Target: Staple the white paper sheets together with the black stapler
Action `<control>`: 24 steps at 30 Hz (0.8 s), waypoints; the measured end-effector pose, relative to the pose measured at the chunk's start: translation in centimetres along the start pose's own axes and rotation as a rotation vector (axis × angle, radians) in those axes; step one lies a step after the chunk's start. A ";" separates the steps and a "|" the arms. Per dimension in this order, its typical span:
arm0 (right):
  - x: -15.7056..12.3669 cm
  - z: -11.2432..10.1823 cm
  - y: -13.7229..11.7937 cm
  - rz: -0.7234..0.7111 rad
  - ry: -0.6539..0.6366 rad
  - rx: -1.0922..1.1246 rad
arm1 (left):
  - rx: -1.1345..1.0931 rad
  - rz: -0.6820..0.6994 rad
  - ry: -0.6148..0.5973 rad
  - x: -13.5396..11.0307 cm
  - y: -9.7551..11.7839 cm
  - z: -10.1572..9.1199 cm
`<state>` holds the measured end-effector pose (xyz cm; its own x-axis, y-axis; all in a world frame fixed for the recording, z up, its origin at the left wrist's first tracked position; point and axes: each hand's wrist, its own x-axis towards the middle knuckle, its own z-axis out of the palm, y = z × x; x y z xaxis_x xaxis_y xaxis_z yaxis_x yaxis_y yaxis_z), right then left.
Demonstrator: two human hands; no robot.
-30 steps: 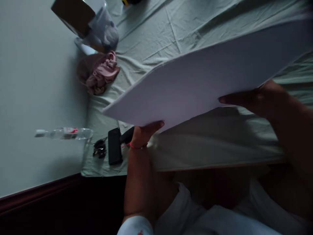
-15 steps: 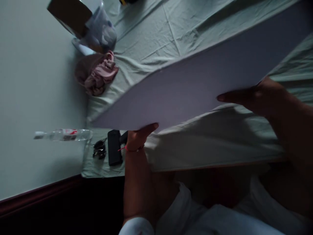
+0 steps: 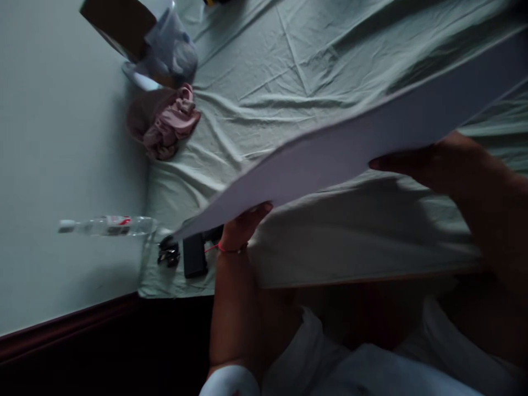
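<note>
A large white sheet (image 3: 317, 157), like thin board or stiff paper, is held up at a tilt above the cloth-covered table (image 3: 247, 104). My left hand (image 3: 243, 225), with a red string at the wrist, grips its near edge, thumb on the face toward me. Farther right, my right hand (image 3: 437, 162) pinches the same edge, thumb along the sheet. The other fingers of both hands are hidden behind it. Beside my left hand lies a black rectangular object (image 3: 194, 257), partly covered by the sheet's left corner.
A clear plastic bottle (image 3: 109, 225) with a white cap is at the left by the wall. Close to it sit small black items (image 3: 168, 253), perhaps clips. Pink cloth (image 3: 171, 124) is bunched at the back left, below a plastic bag (image 3: 177, 52) and a brown box (image 3: 119, 25).
The sheet has tipped, so its face looks narrower, and its far edge and left corner have come lower. My left hand has shifted slightly right; my right hand has barely moved.
</note>
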<state>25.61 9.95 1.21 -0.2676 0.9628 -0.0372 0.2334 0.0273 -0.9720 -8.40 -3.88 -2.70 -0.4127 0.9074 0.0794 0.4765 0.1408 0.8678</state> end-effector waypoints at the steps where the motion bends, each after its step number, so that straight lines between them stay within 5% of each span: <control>1: 0.0 0.0 0.0 -0.003 -0.020 0.019 | 0.005 0.007 0.018 0.0 0.1 0.1; 7: 0.1 0.1 0.1 -0.019 -0.097 0.089 | -0.121 -0.098 0.109 -0.4 1.8 0.6; 17: -0.1 -0.2 -0.1 0.286 -0.154 0.299 | -0.360 -0.055 0.007 -0.4 3.0 1.5; 24: -0.6 0.5 0.8 0.199 -0.096 0.206 | -0.427 -0.096 -0.079 -0.7 3.2 1.7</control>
<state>25.55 9.23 0.33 -0.3250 0.9138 -0.2438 0.0985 -0.2237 -0.9697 -5.27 -3.41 -0.81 -0.3711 0.9279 -0.0352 0.0681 0.0650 0.9956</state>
